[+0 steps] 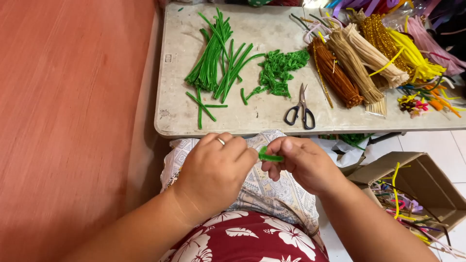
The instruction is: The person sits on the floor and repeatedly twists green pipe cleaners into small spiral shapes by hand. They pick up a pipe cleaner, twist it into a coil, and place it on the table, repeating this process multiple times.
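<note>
My left hand (216,167) and my right hand (301,162) meet above my lap, both pinching a short green pipe cleaner piece (268,156) that is bent between the fingertips. A ring shows on my left hand. On the low grey table (179,111) ahead lie a bundle of long green pipe cleaners (213,58), a pile of small bent green pieces (279,70) and black-handled scissors (301,109).
Bundles of brown, tan, gold and yellow pipe cleaners (364,53) fill the table's right side. A cardboard box (420,191) with mixed colour scraps sits on the floor at right. An orange-red wall (73,121) lies at left.
</note>
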